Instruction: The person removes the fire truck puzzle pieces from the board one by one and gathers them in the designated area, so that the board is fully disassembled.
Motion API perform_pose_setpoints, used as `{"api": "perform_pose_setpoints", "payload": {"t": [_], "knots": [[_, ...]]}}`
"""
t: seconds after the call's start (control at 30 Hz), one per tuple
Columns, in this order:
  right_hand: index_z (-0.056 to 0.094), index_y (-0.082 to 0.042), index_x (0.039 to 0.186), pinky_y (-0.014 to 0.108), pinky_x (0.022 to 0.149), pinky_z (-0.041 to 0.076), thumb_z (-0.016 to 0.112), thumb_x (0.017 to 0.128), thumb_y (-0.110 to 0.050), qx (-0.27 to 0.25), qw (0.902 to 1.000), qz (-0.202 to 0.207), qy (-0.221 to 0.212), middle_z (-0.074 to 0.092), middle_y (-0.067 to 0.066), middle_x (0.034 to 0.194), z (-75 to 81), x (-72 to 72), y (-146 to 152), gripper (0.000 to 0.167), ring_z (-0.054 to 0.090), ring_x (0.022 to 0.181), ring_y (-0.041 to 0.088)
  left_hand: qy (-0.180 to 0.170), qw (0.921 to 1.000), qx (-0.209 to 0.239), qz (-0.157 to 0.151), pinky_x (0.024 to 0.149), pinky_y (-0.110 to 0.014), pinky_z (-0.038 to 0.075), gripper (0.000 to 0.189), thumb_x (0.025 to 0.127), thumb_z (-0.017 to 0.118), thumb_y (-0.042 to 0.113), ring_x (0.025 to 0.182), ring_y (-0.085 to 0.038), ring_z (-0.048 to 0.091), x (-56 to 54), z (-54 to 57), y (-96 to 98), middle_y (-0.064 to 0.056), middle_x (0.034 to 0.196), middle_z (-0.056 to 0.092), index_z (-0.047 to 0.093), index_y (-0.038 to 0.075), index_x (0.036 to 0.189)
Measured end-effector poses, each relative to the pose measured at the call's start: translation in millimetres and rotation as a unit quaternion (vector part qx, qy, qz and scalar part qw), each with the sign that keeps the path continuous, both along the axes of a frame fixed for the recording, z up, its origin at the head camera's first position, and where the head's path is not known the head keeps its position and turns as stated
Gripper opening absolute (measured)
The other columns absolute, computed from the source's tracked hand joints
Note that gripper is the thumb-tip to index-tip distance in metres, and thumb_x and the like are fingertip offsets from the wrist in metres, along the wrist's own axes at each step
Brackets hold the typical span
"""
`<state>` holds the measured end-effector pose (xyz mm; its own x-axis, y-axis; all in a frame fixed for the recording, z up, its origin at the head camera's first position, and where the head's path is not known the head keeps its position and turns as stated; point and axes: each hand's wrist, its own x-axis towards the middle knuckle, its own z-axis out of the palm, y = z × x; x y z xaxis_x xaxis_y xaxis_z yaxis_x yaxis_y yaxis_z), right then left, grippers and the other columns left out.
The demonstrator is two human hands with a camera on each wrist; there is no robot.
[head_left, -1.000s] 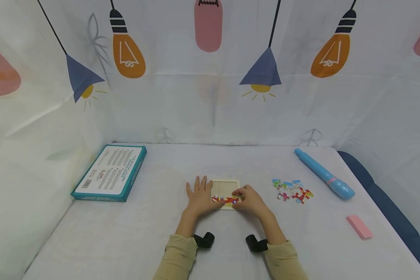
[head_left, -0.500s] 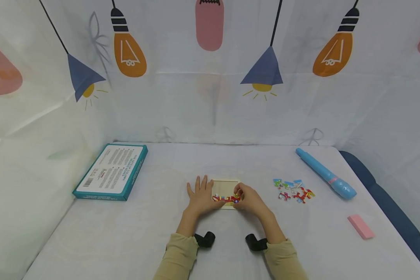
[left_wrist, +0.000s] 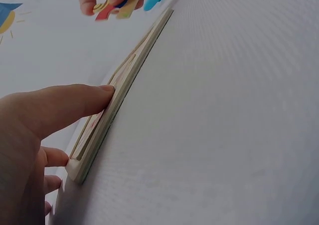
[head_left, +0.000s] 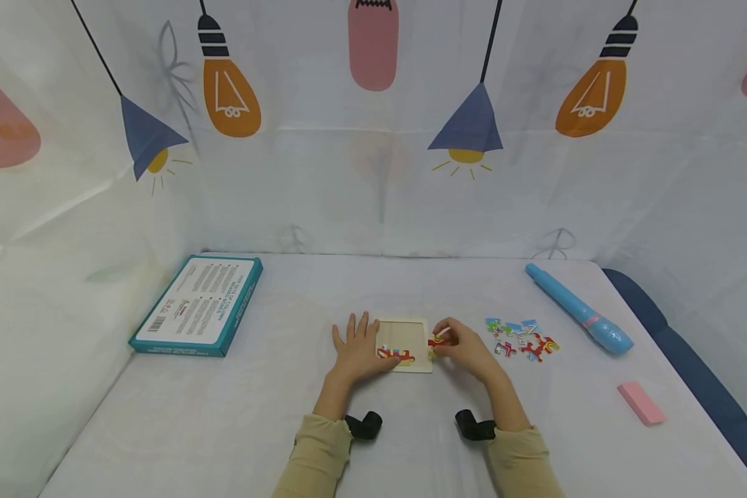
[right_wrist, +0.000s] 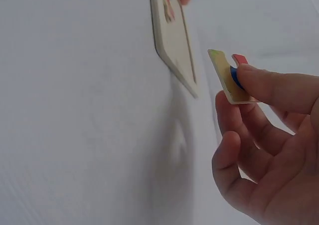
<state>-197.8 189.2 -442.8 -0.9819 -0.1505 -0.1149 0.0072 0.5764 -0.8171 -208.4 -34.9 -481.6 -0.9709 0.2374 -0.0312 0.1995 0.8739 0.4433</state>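
A small wooden puzzle tray (head_left: 403,334) lies on the white table, with red and yellow puzzle pieces (head_left: 386,353) along its near side. My left hand (head_left: 355,357) rests at the tray's left edge with its fingers spread. In the left wrist view its thumb (left_wrist: 84,103) presses on the tray's near edge and the pieces there. Just beyond the tray's right edge, my right hand (head_left: 469,351) pinches a puzzle piece (right_wrist: 222,78) between thumb and fingers. That piece is yellow, red and blue, held tilted and raised above the table in the right wrist view.
Several loose puzzle pieces (head_left: 523,337) lie to the right of my right hand. Farther right are a blue microphone-shaped object (head_left: 575,309) and a pink block (head_left: 640,403). A teal-edged box (head_left: 196,304) lies at the far left. Printed cloth (head_left: 324,187) hangs behind the table.
My right hand has lifted the puzzle piece out of the tray's near right corner and carried it right, past the tray's edge. The left hand keeps its place.
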Motion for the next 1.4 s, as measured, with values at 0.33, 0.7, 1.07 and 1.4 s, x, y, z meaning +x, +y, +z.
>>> {"api": "perform_pose_setpoints", "payload": {"t": [0.33,0.7,1.07,1.4], "knots": [[0.052,-0.004,0.115,0.030,0.066,0.045,0.063,0.085,-0.010,0.000,0.9987,-0.043,-0.028,0.056,0.014,0.104,8.3,6.9,38,0.032,0.054,0.090,0.024,0.004,1.0000,-0.002,-0.006,0.102,-0.065,-0.003,0.089,0.072,0.064,0.058,0.140,-0.036,0.009,0.4,0.5,-1.7,-0.014,0.152,0.021,0.037,0.009,0.141],[0.050,0.004,0.119,0.023,0.069,0.048,0.061,0.086,-0.007,-0.014,0.9966,-0.078,-0.020,0.055,0.017,0.105,10.3,21.8,79,0.036,0.054,0.088,0.019,0.003,0.9999,-0.003,-0.010,0.102,-0.065,-0.003,0.088,0.073,0.064,0.058,0.140,-0.036,0.009,0.3,0.1,-2.0,-0.014,0.152,0.020,0.036,0.009,0.142],[0.048,0.006,0.122,0.020,0.070,0.049,0.057,0.089,-0.008,0.011,0.9936,-0.109,-0.028,0.052,0.026,0.112,7.9,34.7,111,0.037,0.054,0.089,0.021,-0.001,0.9999,-0.003,-0.012,0.102,-0.065,-0.004,0.089,0.073,0.063,0.058,0.140,-0.036,0.008,0.3,-1.3,-2.8,-0.014,0.152,0.019,0.035,0.009,0.142],[0.047,0.010,0.123,0.017,0.066,0.047,0.056,0.090,-0.014,0.041,0.9864,-0.150,-0.053,0.051,0.030,0.114,6.9,43.4,136,0.041,0.053,0.092,0.025,-0.001,0.9999,-0.007,-0.013,0.102,-0.065,-0.003,0.089,0.073,0.063,0.058,0.140,-0.036,0.008,-0.2,-1.2,-2.9,-0.014,0.152,0.019,0.035,0.009,0.142]]}}
